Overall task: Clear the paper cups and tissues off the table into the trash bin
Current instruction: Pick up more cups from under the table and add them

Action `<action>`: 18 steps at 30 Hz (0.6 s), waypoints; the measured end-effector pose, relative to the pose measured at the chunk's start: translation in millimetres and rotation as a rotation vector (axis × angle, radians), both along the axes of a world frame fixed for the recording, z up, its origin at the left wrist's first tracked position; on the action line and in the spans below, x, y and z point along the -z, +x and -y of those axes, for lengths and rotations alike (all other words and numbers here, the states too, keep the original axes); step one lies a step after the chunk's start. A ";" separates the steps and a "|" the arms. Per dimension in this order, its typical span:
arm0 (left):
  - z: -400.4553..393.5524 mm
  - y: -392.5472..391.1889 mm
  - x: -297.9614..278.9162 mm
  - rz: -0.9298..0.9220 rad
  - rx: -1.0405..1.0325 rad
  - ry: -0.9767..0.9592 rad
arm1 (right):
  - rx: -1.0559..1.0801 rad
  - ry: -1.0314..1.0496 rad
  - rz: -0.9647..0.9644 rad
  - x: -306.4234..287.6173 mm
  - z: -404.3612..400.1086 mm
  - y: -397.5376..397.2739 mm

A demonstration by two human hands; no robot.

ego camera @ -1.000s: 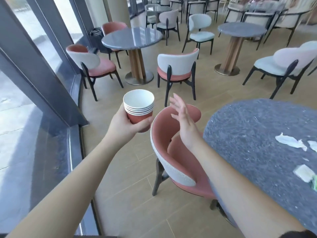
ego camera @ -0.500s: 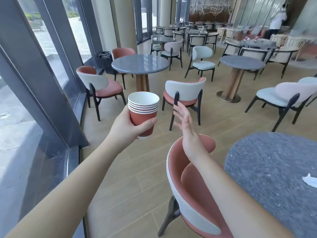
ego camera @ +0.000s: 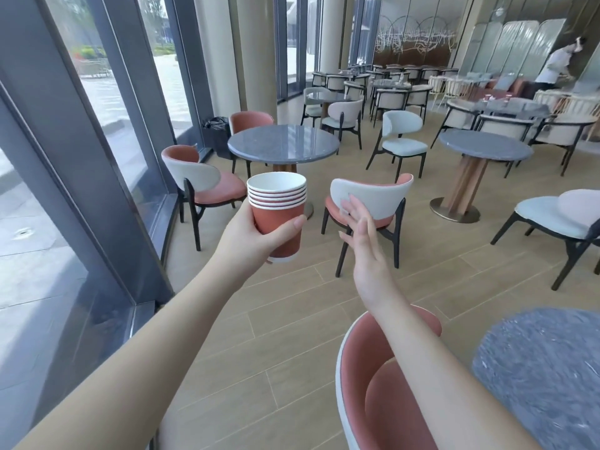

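Observation:
A stack of several red paper cups [ego camera: 278,216] with white rims is held upright at chest height by my left hand [ego camera: 250,240], which wraps around the lowest cup. My right hand [ego camera: 365,246] hovers just right of the stack, empty, palm flat and fingers spread. The grey speckled table [ego camera: 548,368] shows only its near left part at the lower right; no tissues are visible on it. A black-lined trash bin [ego camera: 217,131] stands far ahead by the window, behind a pink chair.
A pink chair [ego camera: 373,384] stands right below my right arm. Ahead are a round grey table [ego camera: 283,146] ringed by pink chairs [ego camera: 368,203], more tables and chairs to the right, glass wall on the left, and a person [ego camera: 556,64] far back right.
The view has lifted and turned away from the table, so the tissues have left the frame. Both hands keep their pose, the cups still in my left hand.

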State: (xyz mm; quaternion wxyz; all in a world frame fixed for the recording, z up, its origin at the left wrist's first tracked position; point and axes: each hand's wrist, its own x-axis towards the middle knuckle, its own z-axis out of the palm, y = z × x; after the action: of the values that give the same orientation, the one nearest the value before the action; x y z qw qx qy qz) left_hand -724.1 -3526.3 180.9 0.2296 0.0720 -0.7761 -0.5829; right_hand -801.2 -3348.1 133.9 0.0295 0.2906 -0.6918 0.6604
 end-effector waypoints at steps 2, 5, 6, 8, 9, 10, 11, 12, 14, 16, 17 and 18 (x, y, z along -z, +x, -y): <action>9.4 -12.6 -2.7 0.015 -0.015 -0.016 | -0.031 -0.024 0.002 -2.2 14.1 -17.1; 28.5 -31.8 -3.0 0.013 -0.049 -0.041 | -0.055 -0.008 0.005 -4.4 35.4 -41.0; 34.7 -38.1 -1.8 0.013 -0.059 -0.047 | -0.058 -0.003 0.007 -3.9 41.6 -48.6; 46.7 -51.5 1.7 0.025 -0.062 -0.045 | -0.051 -0.007 0.000 -1.5 52.2 -64.2; 52.7 -59.3 3.8 0.033 -0.059 -0.047 | -0.046 -0.011 -0.002 0.2 57.2 -72.6; 59.1 -67.7 6.0 0.039 -0.053 -0.051 | -0.040 -0.013 0.001 2.3 61.8 -81.3; 66.1 -76.6 8.5 0.044 -0.044 -0.055 | -0.034 -0.013 0.008 4.8 67.0 -89.9; 73.4 -86.1 10.6 0.046 -0.034 -0.058 | -0.028 -0.010 0.018 7.7 72.3 -98.4; 89.8 -107.4 15.4 0.051 -0.010 -0.062 | -0.018 0.006 0.037 15.1 84.4 -114.8; 110.2 -133.9 19.5 0.054 0.026 -0.072 | 0.003 0.021 0.057 23.0 99.0 -132.0; 121.0 -148.4 20.1 0.055 0.044 -0.087 | 0.021 0.022 0.062 27.6 107.2 -142.1; 132.5 -163.1 20.3 0.050 0.059 -0.104 | 0.043 0.024 0.064 31.7 116.1 -152.6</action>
State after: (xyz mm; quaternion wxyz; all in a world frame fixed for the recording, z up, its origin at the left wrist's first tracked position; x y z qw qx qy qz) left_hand -887.2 -3658.8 160.6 0.1961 0.0515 -0.8125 -0.5465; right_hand -953.8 -3464.2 102.2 0.0182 0.2547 -0.7064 0.6602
